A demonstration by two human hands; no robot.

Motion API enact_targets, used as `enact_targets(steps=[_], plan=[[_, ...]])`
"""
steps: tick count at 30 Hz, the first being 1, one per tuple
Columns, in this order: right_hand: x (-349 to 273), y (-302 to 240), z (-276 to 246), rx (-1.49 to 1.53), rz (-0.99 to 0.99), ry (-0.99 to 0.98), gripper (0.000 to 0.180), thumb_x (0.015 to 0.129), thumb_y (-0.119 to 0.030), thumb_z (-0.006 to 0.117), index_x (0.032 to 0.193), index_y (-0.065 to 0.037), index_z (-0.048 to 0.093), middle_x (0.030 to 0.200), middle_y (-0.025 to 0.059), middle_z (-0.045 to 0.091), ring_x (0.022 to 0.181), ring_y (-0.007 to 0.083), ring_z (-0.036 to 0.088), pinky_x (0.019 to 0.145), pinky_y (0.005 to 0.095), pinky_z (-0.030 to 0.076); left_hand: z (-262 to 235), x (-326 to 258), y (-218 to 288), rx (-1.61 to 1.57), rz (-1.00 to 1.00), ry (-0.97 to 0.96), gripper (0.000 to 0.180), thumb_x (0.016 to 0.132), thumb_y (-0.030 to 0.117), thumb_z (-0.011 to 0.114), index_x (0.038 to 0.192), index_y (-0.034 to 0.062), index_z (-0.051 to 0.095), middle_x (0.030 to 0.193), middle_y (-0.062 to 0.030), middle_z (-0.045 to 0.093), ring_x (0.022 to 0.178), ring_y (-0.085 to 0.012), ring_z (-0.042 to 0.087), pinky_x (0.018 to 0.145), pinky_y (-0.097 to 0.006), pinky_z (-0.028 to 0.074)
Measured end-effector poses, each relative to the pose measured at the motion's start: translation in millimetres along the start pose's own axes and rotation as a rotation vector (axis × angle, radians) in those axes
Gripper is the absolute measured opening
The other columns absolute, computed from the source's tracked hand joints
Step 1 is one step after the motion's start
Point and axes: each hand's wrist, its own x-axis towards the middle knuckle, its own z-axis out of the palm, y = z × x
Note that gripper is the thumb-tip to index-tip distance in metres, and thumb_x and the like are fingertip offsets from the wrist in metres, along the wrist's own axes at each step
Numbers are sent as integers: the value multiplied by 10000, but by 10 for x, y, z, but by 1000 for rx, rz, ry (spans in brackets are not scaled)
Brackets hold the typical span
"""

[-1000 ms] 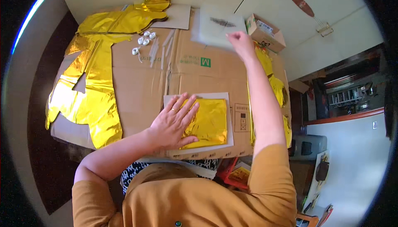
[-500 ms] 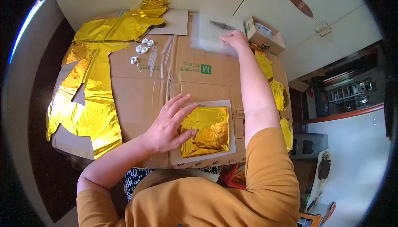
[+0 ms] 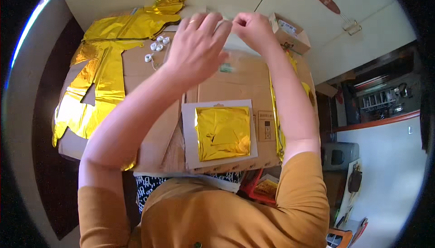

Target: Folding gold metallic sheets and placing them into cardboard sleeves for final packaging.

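Both my hands are raised close together over the far middle of the cardboard. My left hand [image 3: 198, 46] has bent fingers with the thumb standing apart; nothing shows in it, and its fingertips are blurred near the right hand. My right hand [image 3: 254, 32] is closed in a pinch; what it holds is hidden. Behind and below it lies clear plastic sheeting [image 3: 242, 45], mostly covered by the hands. Nearer me, a folded gold foil piece [image 3: 224, 132] rests on a white card [image 3: 190, 132], touched by neither hand.
Flat gold foil shapes [image 3: 108, 78] cover the left side of the cardboard [image 3: 149, 94]. Several small white ribbon rolls [image 3: 156, 46] sit beside them. At the back right stands an open cardboard box [image 3: 290, 35]; more gold foil [image 3: 278, 125] lies along the right edge, partly behind my arm.
My left hand has gone from the folded foil up to the far middle, beside the right hand. My right hand has shifted slightly up from the plastic sheeting.
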Motion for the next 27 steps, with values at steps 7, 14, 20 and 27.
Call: enact_targets(steps=[7, 14, 20, 27], plan=[[-1091, -60, 165, -67, -59, 195, 437, 906, -256, 721, 1244, 0, 614, 1163, 199, 663, 885, 304, 690, 797, 386, 557, 639, -333, -353, -20, 5, -332, 318, 899, 53, 533, 1204, 131, 485, 987, -129, 628, 857, -376, 672, 696, -489, 555], [-2358, -177, 633, -30, 86, 18, 592, 898, -243, 727, 1380, -8, 475, 1235, 238, 622, 1123, 416, 582, 990, 479, 454, 593, -673, -397, -118, -53, -341, 276, 864, 65, 551, 1139, 83, 540, 1025, -134, 630, 926, -365, 673, 742, -469, 559], [-2794, -345, 562, 53, 83, 2, 626, 899, -274, 728, 1388, 14, 464, 1302, 258, 587, 1229, 432, 541, 1086, 487, 400, 391, -873, -200, -204, -76, -507, 208, 889, 102, 540, 1094, 96, 574, 1028, -124, 640, 888, -381, 678, 740, -493, 554], [-3771, -552, 282, 462, 456, 760, 223, 901, -92, 675, 1098, -17, 603, 1023, 82, 624, 964, 186, 587, 915, 332, 469, 452, -1147, -261, -281, -42, -463, 190, 929, 242, 626, 1069, 116, 614, 985, -139, 676, 859, -399, 676, 731, -487, 554]])
